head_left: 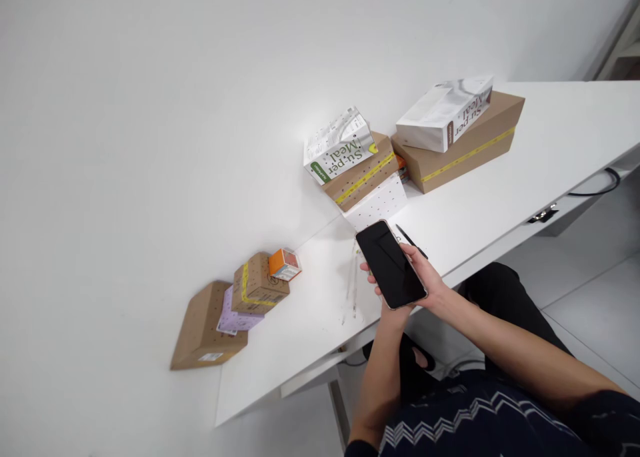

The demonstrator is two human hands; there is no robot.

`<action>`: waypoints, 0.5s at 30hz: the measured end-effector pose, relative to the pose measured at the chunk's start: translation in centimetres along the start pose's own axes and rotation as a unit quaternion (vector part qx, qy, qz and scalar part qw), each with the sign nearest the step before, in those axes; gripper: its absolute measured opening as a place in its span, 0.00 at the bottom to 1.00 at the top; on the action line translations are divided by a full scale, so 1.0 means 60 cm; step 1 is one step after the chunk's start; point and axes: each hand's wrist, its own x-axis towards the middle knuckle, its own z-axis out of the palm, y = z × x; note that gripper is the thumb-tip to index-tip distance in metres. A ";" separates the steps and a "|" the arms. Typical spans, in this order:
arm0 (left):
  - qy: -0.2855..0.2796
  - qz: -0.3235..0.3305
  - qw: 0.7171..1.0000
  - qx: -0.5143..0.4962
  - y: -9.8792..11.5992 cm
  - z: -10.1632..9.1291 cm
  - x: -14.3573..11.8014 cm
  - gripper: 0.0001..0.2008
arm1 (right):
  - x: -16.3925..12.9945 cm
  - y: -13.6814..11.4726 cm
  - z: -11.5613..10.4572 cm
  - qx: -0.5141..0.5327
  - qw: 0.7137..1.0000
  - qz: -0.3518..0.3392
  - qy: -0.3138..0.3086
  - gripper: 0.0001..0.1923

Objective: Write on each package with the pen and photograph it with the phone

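Nearest the camera, a flat, glossy black rectangular smartphone [391, 265] with rounded corners is held above the near edge of the smooth white table [480, 210], its dark screen facing up. The right hand [427, 277] cradles it from the right side, fingers curled and clamped along its long edge, thumb on the rim; the left hand [385, 303] supports it from beneath, mostly hidden by the phone, with a few fingertips wrapped around the left edge. Just beyond the phone, a thin black pen [411, 241] lies on the matte tabletop, and faint grey scuff lines mark the surface to the left. The table edge runs diagonally, with bare white surface open between the phone and the boxes. To the left sits a stepped stack: a wide flat brown cardboard box [203, 330] at the bottom, a lilac dotted box [235, 318] on it, a smaller brown perforated cardboard box with yellow tape [257, 285] above, and a small orange and white cube-shaped carton [284, 263] on top. Farther back, a white dotted box [383, 203] carries a brown taped cardboard box [363, 173] and a tilted white "Super Meal" carton with a green label [340, 147]. Farthest right, a long brown cardboard box with a yellow tape stripe [465, 147] bears a white marbled "Super Meal" carton [445, 113] lying on its side, all close to the plain white wall [150, 110].
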 end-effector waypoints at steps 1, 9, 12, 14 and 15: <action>0.033 -0.009 0.999 -0.003 0.000 0.005 0.001 0.30 | 0.000 0.000 0.001 0.001 1.000 0.000 -0.001 0.30; 0.013 0.066 0.997 0.035 -0.039 -0.005 -0.001 0.29 | -0.001 -0.001 -0.004 -0.005 1.000 0.004 -0.022 0.31; 0.014 0.088 0.995 0.036 -0.052 -0.019 -0.006 0.30 | -0.001 -0.001 -0.009 -0.008 1.000 0.006 -0.026 0.33; 0.018 0.102 0.994 0.036 -0.057 -0.022 -0.007 0.30 | -0.001 -0.002 -0.010 -0.005 1.000 0.001 -0.025 0.33; 0.017 0.107 0.993 0.037 -0.058 -0.021 -0.005 0.30 | -0.001 -0.002 -0.010 -0.004 1.000 -0.001 -0.025 0.33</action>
